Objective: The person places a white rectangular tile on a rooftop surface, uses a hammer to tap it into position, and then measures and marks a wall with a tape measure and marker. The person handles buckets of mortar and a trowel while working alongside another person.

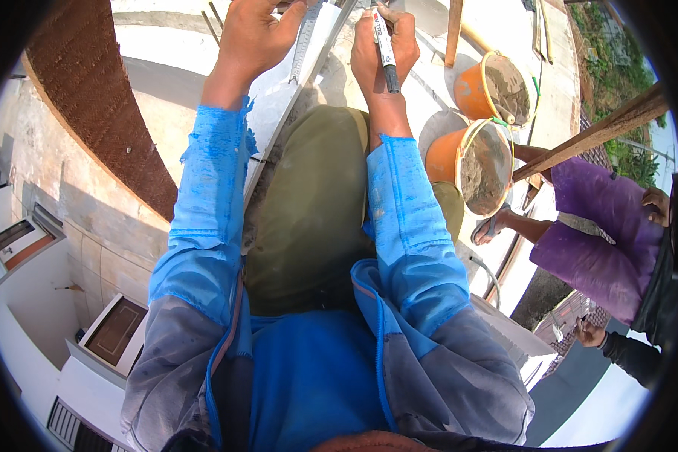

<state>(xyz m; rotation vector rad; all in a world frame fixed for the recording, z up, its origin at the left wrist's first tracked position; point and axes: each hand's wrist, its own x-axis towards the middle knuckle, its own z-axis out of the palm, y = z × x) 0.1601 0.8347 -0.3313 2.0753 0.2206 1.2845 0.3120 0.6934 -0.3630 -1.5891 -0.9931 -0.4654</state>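
Observation:
My right hand (385, 47) grips a marker pen (384, 45) with a white barrel; its dark end points back toward my wrist. My left hand (258, 34) is at the top edge, fingers curled and thumb bent over; what they hold is partly cut off by the picture's edge. Close beside that thumb, a narrow graduated measuring strip (304, 45) lies along a pale, long-edged panel (273, 109). The panel's long edge runs between my two hands, by my knee (309, 173) in olive trousers.
Two orange buckets (442, 160) of grey mortar stand at the right. Beyond them is a person in purple shorts (595, 226). A wooden pole (591, 135) slants in at right; a rough brown beam (102, 98) crosses the upper left, above a lower paved area (98, 203).

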